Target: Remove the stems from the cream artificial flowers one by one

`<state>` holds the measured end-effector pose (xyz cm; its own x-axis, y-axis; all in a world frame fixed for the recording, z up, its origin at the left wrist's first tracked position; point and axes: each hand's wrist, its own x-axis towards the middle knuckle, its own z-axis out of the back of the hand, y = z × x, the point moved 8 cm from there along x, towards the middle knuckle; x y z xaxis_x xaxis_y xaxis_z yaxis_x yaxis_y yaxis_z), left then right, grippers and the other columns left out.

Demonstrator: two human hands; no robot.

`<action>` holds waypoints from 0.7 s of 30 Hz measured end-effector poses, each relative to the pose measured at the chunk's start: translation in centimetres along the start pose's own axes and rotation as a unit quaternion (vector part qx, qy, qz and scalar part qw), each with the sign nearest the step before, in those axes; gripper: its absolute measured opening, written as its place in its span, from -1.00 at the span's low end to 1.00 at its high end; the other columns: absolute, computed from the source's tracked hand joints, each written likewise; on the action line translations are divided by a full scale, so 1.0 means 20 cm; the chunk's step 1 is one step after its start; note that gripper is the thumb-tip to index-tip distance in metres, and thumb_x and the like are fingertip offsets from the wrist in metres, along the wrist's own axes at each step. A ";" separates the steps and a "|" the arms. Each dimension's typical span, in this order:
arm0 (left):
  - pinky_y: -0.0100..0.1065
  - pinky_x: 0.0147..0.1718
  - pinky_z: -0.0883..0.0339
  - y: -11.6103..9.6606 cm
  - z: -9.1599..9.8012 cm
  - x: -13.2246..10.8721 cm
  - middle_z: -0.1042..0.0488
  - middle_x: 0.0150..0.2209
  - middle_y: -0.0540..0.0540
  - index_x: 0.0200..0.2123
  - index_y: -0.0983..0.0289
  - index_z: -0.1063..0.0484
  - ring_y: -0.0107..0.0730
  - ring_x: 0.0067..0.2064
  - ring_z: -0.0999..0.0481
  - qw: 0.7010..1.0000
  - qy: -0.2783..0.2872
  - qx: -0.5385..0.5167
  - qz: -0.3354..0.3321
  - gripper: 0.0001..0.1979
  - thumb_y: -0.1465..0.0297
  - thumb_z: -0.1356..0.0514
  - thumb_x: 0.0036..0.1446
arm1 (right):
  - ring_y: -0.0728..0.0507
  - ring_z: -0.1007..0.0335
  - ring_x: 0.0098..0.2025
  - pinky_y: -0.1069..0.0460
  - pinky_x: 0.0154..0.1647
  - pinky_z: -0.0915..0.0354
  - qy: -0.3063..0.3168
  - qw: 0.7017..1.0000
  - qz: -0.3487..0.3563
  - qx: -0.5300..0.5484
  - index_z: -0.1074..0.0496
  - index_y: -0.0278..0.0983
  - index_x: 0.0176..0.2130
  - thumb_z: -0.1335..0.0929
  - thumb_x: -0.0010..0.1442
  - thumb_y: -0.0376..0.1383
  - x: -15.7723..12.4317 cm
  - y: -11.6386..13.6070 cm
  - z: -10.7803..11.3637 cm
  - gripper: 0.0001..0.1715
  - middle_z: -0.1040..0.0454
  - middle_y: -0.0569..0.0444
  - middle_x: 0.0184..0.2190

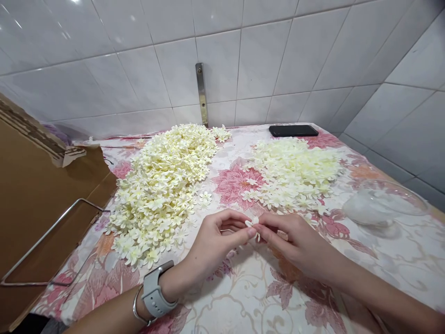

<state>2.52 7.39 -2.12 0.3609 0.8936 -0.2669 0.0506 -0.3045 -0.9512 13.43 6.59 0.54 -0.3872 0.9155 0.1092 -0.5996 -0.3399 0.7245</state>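
Note:
Between my two hands, over the front middle of the table, is a small white artificial flower (255, 221). My left hand (224, 232), with a watch and a bangle on its wrist, pinches the flower between thumb and fingertips. From the other side my right hand (287, 234) also closes thumb and finger on it. Part of the flower is hidden by the fingertips. Beyond my left hand lies a tall heap of cream-white flowers (163, 181). A flatter pile of paler flowers (295, 169) spreads out beyond my right hand.
A floral tablecloth (229, 306) covers the table. At the back right lies a black phone (294, 131); a clear plastic bowl (382, 204) with whitish contents stands at the right. On the left are a cardboard box (45, 195) and a bent wire frame (45, 241). Tiled walls (222, 60) bound the back and right.

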 end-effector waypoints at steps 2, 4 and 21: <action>-0.53 -0.49 -0.27 0.00 -0.01 0.00 -0.51 -0.47 -0.01 -0.42 0.29 -0.49 -0.53 -0.45 -0.45 1.000 0.011 -0.009 0.011 -0.83 0.42 -0.37 -0.15 | 0.01 -0.18 -0.58 0.10 -0.54 -0.06 -0.007 1.000 0.006 0.014 -0.30 -0.27 -0.56 -0.19 0.24 -0.29 0.00 -0.01 0.01 -0.64 -0.28 0.18 -0.65; -0.53 -0.48 -0.27 0.01 -0.01 0.00 -0.53 -0.47 -0.01 -0.42 0.29 -0.50 -0.53 -0.44 -0.46 1.000 0.009 -0.018 0.019 -0.83 0.42 -0.38 -0.15 | 0.01 -0.18 -0.58 0.10 -0.54 -0.06 -0.019 0.999 0.005 0.030 -0.35 -0.27 -0.55 -0.21 0.24 -0.26 0.00 -0.02 0.03 -0.64 -0.31 0.18 -0.65; -0.50 -0.42 -0.34 -0.05 0.01 -0.02 -0.49 -0.47 -0.07 -0.25 0.23 -0.32 -0.51 -0.43 -0.49 0.995 -0.007 0.055 -0.078 -0.73 0.50 -0.29 -0.04 | 0.00 -0.19 -0.56 0.11 -0.55 -0.07 0.030 0.997 -0.015 0.067 -0.34 -0.27 -0.55 -0.22 0.22 -0.21 -0.02 0.00 -0.01 -0.63 -0.33 0.14 -0.61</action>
<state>2.08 7.42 -1.00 0.3441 0.9317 -0.1165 0.0020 -0.1248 -0.9922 13.49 6.30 0.33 -0.4140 0.9090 0.0485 -0.5138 -0.2773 0.8118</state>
